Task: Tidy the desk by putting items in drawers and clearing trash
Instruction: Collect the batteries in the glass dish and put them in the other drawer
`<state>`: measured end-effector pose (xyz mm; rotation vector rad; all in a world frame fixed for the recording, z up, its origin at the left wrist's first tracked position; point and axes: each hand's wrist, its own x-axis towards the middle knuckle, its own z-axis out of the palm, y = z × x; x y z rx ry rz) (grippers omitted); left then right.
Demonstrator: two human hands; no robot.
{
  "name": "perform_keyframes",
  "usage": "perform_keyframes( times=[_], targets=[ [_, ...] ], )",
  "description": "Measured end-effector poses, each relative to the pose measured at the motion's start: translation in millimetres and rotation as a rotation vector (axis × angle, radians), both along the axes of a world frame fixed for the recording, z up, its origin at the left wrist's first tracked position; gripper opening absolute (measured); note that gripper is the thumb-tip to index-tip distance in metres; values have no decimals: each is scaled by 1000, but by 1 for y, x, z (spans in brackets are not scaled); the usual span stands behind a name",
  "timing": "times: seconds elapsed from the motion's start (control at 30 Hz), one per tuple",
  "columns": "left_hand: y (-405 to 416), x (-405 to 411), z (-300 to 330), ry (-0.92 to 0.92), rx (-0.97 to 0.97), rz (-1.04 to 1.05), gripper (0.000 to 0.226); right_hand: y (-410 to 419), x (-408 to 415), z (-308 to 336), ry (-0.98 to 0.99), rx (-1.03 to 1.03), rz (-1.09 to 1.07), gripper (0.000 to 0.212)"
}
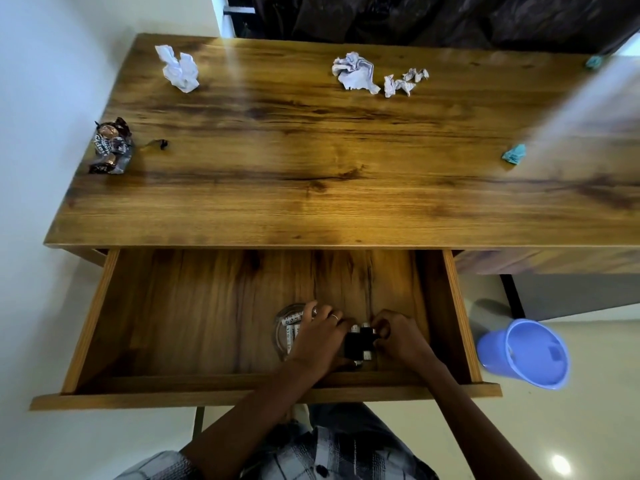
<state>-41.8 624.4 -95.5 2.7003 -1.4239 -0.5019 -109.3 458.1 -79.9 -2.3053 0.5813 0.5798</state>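
Drawer (pixel 104 313) open; both hands (pixel 320 337) inside, crumpled papers (pixel 355 72) on desk (pixel 311 168).

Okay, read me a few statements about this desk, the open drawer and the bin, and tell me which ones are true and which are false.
1. The drawer is pulled open. True.
2. Both hands are up on the desk top. False: the left hand and right hand are inside the drawer, around a black object.
3. The blue bin stands on the floor to the right of the drawer. True.
4. All the crumpled paper is already in the bin. False: crumpled paper lies on the desk.
5. A dish of batteries sits in the drawer. True.
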Motion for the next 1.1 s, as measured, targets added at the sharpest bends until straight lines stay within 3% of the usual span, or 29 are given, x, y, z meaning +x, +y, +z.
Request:
perform_keyframes(
  times=[0.23, 0.4, 0.57, 1.1],
  targets=[
    [1, 2, 2, 37, 2, -10, 66, 2, -16, 0, 49, 45, 15, 27],
    [0, 5, 8, 60, 37, -8, 68, 2, -11, 4, -50, -21, -44, 21],
    [-4, 8, 12, 75, 66, 21, 64, 7, 1, 8, -87, -27, 61, 36],
    [-2, 2, 12, 59, 51, 94, 49, 19, 0, 0, -155, -33, 119, 37]
  ],
)
